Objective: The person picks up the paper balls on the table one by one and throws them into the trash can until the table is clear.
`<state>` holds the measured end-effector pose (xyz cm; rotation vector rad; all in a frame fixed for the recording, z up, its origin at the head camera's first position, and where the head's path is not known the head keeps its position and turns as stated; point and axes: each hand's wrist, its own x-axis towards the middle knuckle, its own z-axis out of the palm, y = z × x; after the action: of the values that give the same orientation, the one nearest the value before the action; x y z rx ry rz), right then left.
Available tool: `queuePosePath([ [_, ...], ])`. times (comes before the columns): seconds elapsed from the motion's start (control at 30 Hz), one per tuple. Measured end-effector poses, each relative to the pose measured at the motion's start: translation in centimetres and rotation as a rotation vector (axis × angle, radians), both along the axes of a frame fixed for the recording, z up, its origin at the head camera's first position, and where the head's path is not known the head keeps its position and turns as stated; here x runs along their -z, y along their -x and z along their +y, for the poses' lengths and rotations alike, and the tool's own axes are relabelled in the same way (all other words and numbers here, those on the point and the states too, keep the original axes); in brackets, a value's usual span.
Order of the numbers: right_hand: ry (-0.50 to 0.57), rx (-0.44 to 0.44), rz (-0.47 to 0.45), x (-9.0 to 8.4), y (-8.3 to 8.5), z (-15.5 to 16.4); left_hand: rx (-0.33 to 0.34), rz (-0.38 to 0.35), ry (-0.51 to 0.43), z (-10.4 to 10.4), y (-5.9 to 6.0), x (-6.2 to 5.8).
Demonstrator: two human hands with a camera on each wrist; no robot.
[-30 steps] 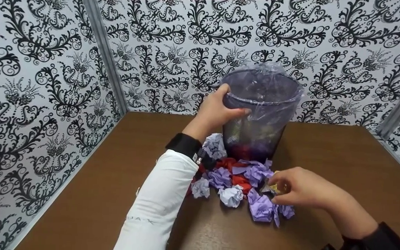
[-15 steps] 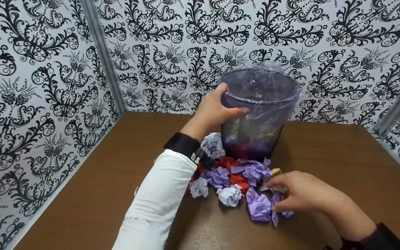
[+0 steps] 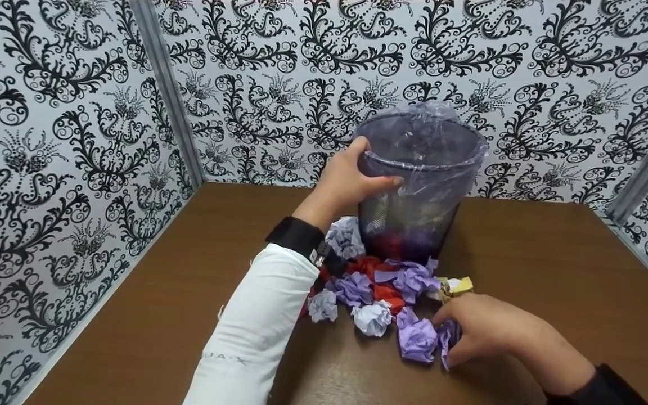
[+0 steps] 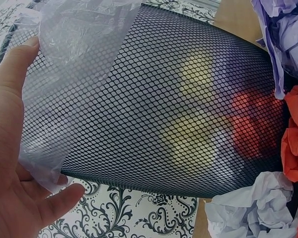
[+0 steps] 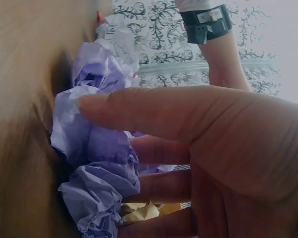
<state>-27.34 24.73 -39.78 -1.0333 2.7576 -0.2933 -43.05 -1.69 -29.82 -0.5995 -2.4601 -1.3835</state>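
My left hand (image 3: 343,177) grips a black mesh waste bin (image 3: 408,225) at its upper left side. Its thumb lies on the outside over the clear plastic liner (image 4: 84,39). Through the mesh, yellow, red and purple paper shows low in the bin. Low over the table, my right hand (image 3: 495,326) has its thumb and fingers around a crumpled purple paper (image 3: 449,337). In the right wrist view the thumb presses on that purple paper (image 5: 72,124), with the fingers on its far side. Another purple paper ball (image 3: 417,337) lies just left of it.
Several crumpled papers lie against the bin's foot: a purple one (image 3: 414,281), a red one (image 3: 386,295), a white one (image 3: 373,319) and a yellow one (image 3: 456,286). Patterned wall panels (image 3: 279,112) stand behind and left of the brown table (image 3: 554,253).
My right hand has come down from beside the yellow paper toward me, and its thumb and fingers have closed around the purple paper. The left hand and bin stay put.
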Motion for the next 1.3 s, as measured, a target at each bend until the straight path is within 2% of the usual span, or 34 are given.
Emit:
queuePosePath([
  [0.27,0.011,0.027,-0.015,0.2,-0.1,-0.2,-0.015,0.014,0.022,0.0,0.0,0.0],
  [0.6,0.011,-0.004,0.043,0.0,-0.3,-0.2,-0.046,0.052,0.055,-0.1,0.2,0.1],
  [0.87,0.066,0.013,-0.016,-1.3,-0.9,0.1,-0.052,0.017,0.069,0.0,0.0,-0.1],
  [0.97,0.081,-0.007,-0.014,-2.0,-1.1,0.3,-0.055,0.014,0.069,0.0,-0.1,-0.1],
  [1.3,0.223,-0.12,0.114,-4.3,-1.7,1.6,-0.038,-0.004,0.043,0.0,0.0,-0.1],
])
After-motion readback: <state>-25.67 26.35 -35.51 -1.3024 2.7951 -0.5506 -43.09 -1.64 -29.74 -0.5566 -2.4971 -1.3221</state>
